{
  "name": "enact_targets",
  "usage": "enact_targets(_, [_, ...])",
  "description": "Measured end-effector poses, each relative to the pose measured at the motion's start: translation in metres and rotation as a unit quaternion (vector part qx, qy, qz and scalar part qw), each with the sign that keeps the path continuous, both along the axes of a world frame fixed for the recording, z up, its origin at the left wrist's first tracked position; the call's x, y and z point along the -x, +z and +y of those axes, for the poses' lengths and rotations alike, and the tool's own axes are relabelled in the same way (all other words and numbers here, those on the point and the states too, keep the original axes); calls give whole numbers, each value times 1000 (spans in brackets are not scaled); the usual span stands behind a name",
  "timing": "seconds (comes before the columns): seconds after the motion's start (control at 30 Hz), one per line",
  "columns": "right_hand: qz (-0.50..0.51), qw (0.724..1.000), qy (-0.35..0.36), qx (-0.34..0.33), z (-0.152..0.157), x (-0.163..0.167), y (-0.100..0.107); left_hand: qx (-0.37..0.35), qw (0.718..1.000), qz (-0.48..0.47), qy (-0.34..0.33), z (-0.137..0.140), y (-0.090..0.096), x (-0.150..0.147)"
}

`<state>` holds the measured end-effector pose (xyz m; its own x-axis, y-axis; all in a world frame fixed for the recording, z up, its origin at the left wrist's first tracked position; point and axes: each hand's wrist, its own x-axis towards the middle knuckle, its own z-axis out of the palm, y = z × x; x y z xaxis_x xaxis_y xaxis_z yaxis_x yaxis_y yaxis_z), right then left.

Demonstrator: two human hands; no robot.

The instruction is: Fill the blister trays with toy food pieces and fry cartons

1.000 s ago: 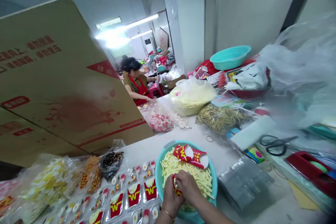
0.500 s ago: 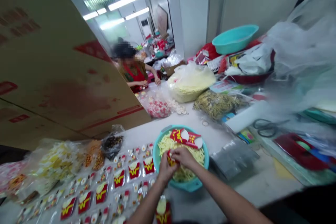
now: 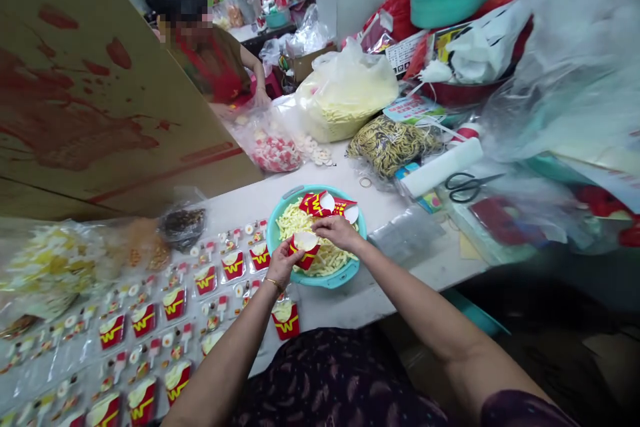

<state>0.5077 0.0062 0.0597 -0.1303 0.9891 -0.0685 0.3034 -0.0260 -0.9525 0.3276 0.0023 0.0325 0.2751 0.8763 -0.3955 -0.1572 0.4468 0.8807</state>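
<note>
My left hand (image 3: 283, 261) is closed on a small red fry carton (image 3: 306, 256), whose pale inside faces up, over the near left part of a turquoise basin (image 3: 344, 276). Pale yellow fry-shaped pieces (image 3: 327, 260) fill the basin. My right hand (image 3: 341, 232) hovers over them, just right of the carton's mouth, its fingers drawn together; whatever is between the fingertips is too small to make out. More red cartons (image 3: 316, 203) lie on the pieces at the basin's far side. One filled red carton (image 3: 286, 320) lies on the table nearer my body.
Clear packets with filled cartons (image 3: 173, 303) and tiny food-shaped pieces cover the table's left. Beyond the basin lie bags of yellow pieces (image 3: 345, 103) and red-white pieces (image 3: 277, 148). Scissors (image 3: 465, 187) and a white roll (image 3: 443, 167) lie right. Another person (image 3: 215, 67) sits behind the cardboard boxes (image 3: 100, 113).
My hands have moved apart; the carton, earlier mostly hidden between them, now shows in my left hand alone. The view has tilted down, showing more of my clothing and the packets.
</note>
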Motion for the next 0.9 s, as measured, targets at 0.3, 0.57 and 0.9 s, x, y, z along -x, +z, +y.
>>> enact_targets(0.3, [-164,983,-11,-78,-17,5,1,22,999,-32,17,-9,8,-3])
enact_targets(0.57, [-239,968,45,-60,-22,-1,3,12,998,5,58,-8,-1,0])
enact_targets(0.9, [-241,963,100,-71,-25,35,0,-31,999,25,16,-14,-2,1])
